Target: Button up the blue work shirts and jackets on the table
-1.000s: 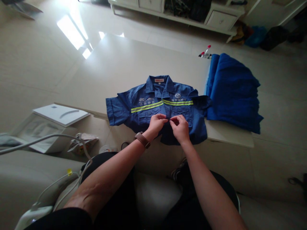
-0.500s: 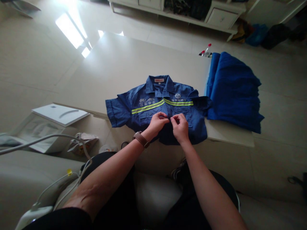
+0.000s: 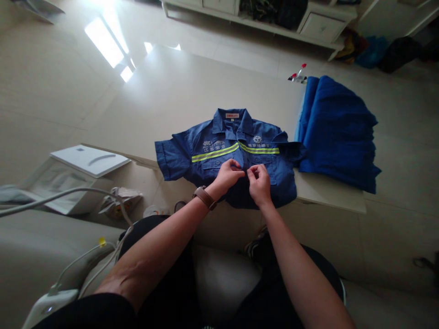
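Observation:
A dark blue short-sleeved work shirt (image 3: 192,155) with a yellow reflective chest stripe lies face up on a pale low table (image 3: 178,91), collar away from me and hem hanging over the near edge. My left hand (image 3: 227,177), with a brown watch strap on its wrist, pinches the shirt's front placket at mid-chest. My right hand (image 3: 259,183) pinches the same placket from the other side, fingertips almost touching the left's. What sits between the fingertips is too small to make out.
A stack of folded bright blue cloth (image 3: 338,130) lies on the table's right end. Small bottles with red caps (image 3: 297,75) stand behind it. A white lidded box (image 3: 73,176) sits on the floor at left, and white cables (image 3: 85,256) cross a cushion near my knee.
Both hands have crept a little farther up the shirt front, still pinched together at the placket. The view has shifted slightly; the shirt lies as before.

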Tool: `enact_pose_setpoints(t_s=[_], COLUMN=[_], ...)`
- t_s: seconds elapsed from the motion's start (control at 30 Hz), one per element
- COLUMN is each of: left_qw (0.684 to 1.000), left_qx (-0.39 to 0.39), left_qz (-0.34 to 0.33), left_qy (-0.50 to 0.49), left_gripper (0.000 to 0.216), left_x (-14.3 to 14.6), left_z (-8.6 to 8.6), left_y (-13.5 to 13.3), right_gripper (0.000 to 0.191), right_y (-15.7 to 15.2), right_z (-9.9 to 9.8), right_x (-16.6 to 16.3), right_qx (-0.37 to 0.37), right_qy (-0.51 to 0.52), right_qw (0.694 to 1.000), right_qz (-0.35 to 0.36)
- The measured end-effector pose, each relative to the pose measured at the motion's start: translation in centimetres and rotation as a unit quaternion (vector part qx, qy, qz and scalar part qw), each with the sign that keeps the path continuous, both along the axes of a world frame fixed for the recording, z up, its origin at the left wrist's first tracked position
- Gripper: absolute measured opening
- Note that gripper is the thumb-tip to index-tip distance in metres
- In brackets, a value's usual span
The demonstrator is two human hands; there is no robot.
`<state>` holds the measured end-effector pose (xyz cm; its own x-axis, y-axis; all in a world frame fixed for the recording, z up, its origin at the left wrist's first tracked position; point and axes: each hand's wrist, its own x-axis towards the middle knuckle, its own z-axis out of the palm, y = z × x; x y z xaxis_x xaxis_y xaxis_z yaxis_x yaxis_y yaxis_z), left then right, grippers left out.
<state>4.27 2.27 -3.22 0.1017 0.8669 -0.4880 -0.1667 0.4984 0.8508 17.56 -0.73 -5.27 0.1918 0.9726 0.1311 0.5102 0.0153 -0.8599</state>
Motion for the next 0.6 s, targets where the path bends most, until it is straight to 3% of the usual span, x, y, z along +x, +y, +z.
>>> enact_pose_setpoints(t_s=[0.43,0.6], left_qw=[0.997,0.998], left_qx=[-0.038,-0.018], left_qz=[0.021,0.037], left_qy=[-0.064,-0.053], left_gripper=[0.027,0.027], left_x=[-0.4,-0.1], left_z=[0.0,-0.2], left_y=[0.4,0.3], right_gripper=[0.011,0.011], right_y=[0.1,0.1], right_z=[1.4,1.3], right_x=[0.3,0.2], right_qx=[0.063,0.065], right_qy=[-0.046,-0.055], right_qw=[0.995,0.994], right_qz=[0.054,0.062])
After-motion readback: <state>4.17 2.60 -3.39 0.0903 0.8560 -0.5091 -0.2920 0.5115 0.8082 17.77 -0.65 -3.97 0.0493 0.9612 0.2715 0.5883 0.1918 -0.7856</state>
